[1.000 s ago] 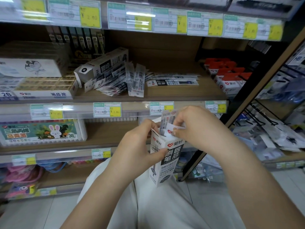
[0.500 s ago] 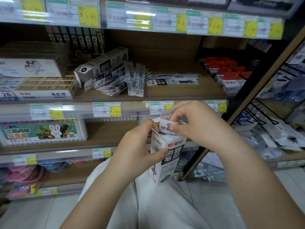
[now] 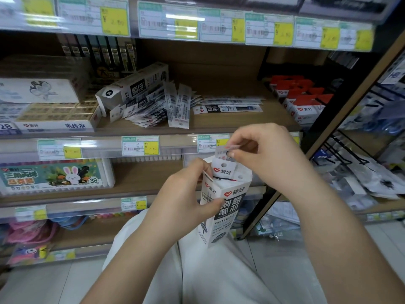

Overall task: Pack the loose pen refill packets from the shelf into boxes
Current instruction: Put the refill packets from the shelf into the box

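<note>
My left hand [image 3: 186, 194] grips a white and black refill box [image 3: 223, 207], held upright above my lap with its top open. Refill packets [image 3: 223, 168] stick out of that opening, their white hang tabs showing. My right hand [image 3: 263, 154] pinches the top of one packet [image 3: 222, 152] just above the box. On the wooden shelf [image 3: 230, 122] behind lie a spread of loose refill packets [image 3: 153, 110], two more packets [image 3: 228, 108] to their right, and another refill box [image 3: 135, 86] on its side.
Eraser boxes [image 3: 54, 115] fill the shelf's left, red and white boxes [image 3: 300, 99] its right. Price labels [image 3: 140, 145] line the shelf edges. A crayon case with a rabbit [image 3: 54, 176] sits one shelf down. A black wire rack [image 3: 355, 159] of hanging goods stands at the right.
My right hand has risen a little above the box and now pinches a packet's top edge. The box and my left hand have stayed in place.
</note>
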### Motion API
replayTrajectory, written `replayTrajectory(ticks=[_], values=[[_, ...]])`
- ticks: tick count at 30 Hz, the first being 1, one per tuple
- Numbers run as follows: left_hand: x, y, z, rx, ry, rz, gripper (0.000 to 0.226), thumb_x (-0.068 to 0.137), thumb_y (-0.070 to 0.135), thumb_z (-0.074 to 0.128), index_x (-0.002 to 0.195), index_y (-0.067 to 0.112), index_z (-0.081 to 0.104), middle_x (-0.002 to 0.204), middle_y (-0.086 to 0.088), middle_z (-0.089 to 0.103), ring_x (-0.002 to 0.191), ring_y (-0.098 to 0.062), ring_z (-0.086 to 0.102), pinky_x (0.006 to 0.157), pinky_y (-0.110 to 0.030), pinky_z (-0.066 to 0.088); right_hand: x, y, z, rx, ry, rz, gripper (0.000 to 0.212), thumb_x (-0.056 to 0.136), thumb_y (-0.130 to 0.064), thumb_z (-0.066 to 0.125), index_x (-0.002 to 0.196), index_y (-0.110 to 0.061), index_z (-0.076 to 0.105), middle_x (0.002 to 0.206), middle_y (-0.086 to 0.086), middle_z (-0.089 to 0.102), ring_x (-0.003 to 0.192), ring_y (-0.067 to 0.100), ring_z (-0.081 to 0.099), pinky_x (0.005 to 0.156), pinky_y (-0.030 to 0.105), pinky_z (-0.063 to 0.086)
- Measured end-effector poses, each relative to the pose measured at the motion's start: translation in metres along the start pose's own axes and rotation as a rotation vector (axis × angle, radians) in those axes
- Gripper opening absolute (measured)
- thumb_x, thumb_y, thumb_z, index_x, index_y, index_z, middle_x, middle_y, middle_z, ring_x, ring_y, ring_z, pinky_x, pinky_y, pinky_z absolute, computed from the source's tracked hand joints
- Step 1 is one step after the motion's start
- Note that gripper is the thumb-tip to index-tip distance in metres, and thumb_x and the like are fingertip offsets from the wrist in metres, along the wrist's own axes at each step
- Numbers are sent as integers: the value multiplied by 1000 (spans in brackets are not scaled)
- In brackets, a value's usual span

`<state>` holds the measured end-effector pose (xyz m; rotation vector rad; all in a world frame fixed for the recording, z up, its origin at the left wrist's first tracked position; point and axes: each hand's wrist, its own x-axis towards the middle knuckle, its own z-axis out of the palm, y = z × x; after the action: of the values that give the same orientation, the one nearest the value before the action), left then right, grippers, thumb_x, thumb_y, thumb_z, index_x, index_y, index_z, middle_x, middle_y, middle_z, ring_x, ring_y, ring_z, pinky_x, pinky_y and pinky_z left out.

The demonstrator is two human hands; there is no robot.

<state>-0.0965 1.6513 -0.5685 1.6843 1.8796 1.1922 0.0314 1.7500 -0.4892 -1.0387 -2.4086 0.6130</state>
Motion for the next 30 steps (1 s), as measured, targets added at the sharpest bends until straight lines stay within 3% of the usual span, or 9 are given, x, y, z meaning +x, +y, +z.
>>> replayTrajectory(ticks=[3, 6, 9, 12, 15, 19, 23, 26, 30], values=[[-1, 1, 0, 6, 0, 4, 47, 66, 24, 81, 80, 40, 38, 92, 14, 64, 89, -4, 60, 77, -33, 49, 1, -3, 0, -114, -56, -12, 17, 82, -22, 67, 72, -33, 60, 67, -20, 57, 70, 0, 54, 60, 5, 36], [0, 1, 0, 10, -1, 5, 47, 66, 25, 81, 80, 40, 38, 92, 14, 64, 89, -3, 61, 76, -32, 50, 3, -9, -5, -176, -126, -7, 17, 83, -25, 67, 72, -34, 58, 74, -17, 57, 87, 10, 58, 77, 25, 45], [0, 1, -1, 9, 0, 3, 47, 66, 25, 81, 79, 40, 38, 91, 16, 64, 88, -2, 60, 77, -32, 49, 6, -13, -13, -263, -193, 10, 16, 85, -28, 64, 71, -23, 60, 83, -9, 61, 91, 15, 59, 84, 31, 46], [0, 0, -1, 4, 8, -5, 48, 66, 25, 81, 80, 41, 39, 93, 15, 64, 90, -5, 61, 78, -35, 51, 1, -15, -20, -244, -113, 26, 9, 86, -29, 63, 78, -24, 65, 81, -3, 64, 81, 16, 59, 68, 26, 46], [0, -1, 0, 10, 7, -6, 48, 66, 25, 81, 80, 41, 38, 94, 17, 63, 91, -4, 61, 79, -33, 50, -1, -19, -25, -219, -88, 67, 10, 88, -30, 59, 78, -28, 62, 69, -6, 57, 68, 12, 52, 54, 20, 36], [0, 0, 1, 10, 2, -4, 48, 67, 25, 81, 80, 41, 38, 94, 15, 63, 90, -5, 60, 79, -32, 49, 7, -25, -24, -358, -249, 127, 9, 90, -29, 57, 92, -24, 65, 84, -2, 58, 86, 18, 60, 73, 25, 46], [0, 1, 0, 14, 0, -3, 48, 67, 25, 80, 80, 41, 37, 93, 14, 64, 91, -7, 61, 78, -34, 50, 5, -14, -7, -421, -213, 54, 8, 87, -23, 58, 83, -25, 64, 87, -2, 60, 89, 19, 58, 80, 30, 49], [-1, 2, 0, 17, -5, -1, 47, 67, 26, 80, 80, 40, 37, 93, 14, 63, 89, -6, 60, 76, -34, 50, 3, -3, 7, -457, -220, -31, 11, 84, -17, 57, 88, -19, 68, 106, 5, 59, 104, 23, 52, 90, 33, 42], [-1, 3, 1, 23, -7, 14, 47, 67, 25, 80, 80, 39, 37, 90, 16, 63, 85, -3, 58, 75, -30, 48, 8, 0, 5, -414, -301, -7, 12, 81, -17, 60, 88, -18, 70, 101, 4, 64, 99, 23, 58, 89, 35, 46]])
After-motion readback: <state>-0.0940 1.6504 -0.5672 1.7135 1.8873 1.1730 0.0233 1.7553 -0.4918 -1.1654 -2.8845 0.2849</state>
